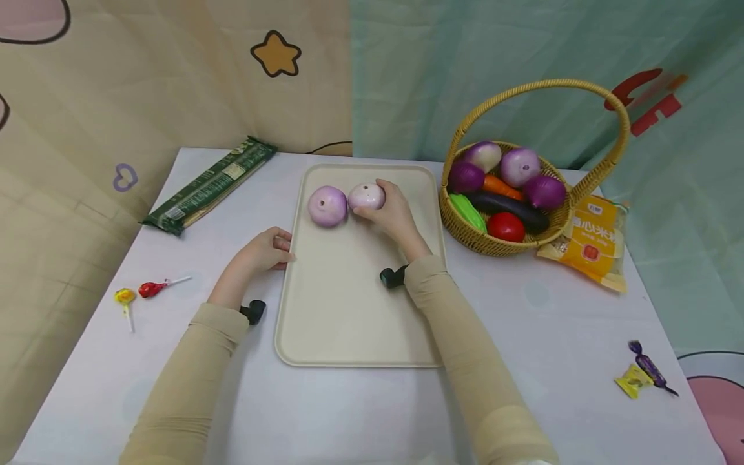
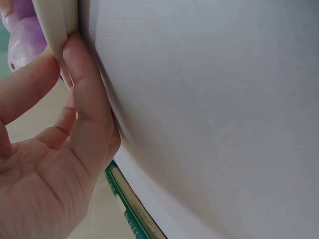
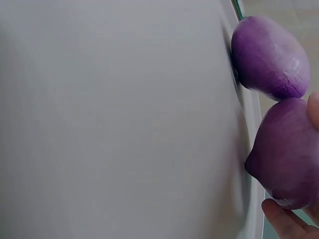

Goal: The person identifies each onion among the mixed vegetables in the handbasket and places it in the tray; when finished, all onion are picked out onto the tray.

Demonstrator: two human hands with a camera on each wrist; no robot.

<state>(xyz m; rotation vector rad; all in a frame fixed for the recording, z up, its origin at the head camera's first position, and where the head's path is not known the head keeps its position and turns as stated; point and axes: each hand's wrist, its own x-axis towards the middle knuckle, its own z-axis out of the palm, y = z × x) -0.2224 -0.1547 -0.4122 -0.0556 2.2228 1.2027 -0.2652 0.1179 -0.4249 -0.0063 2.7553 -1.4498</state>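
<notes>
A cream rectangular tray [image 1: 349, 310] lies on the white-covered table. Near its far end, my right hand [image 1: 398, 219] holds a purple-and-white onion [image 1: 366, 196] between thumb and fingers. A second onion [image 1: 327, 207] sits on the tray just left of it, and the two touch in the right wrist view. The held onion's pointed end [image 3: 254, 164] faces down, close to the tray; whether it touches is unclear. My left hand [image 1: 260, 252] pinches the tray's left rim [image 2: 57, 30], thumb on the inner side and fingers on the outer.
A wicker basket [image 1: 473, 240] of vegetables stands right of the tray, beside an orange packet [image 1: 595, 242]. A green packet [image 1: 215, 184] lies at the back left. Two lollipops [image 1: 152, 289] are at left; two wrapped candies [image 1: 651, 368] lie at the right.
</notes>
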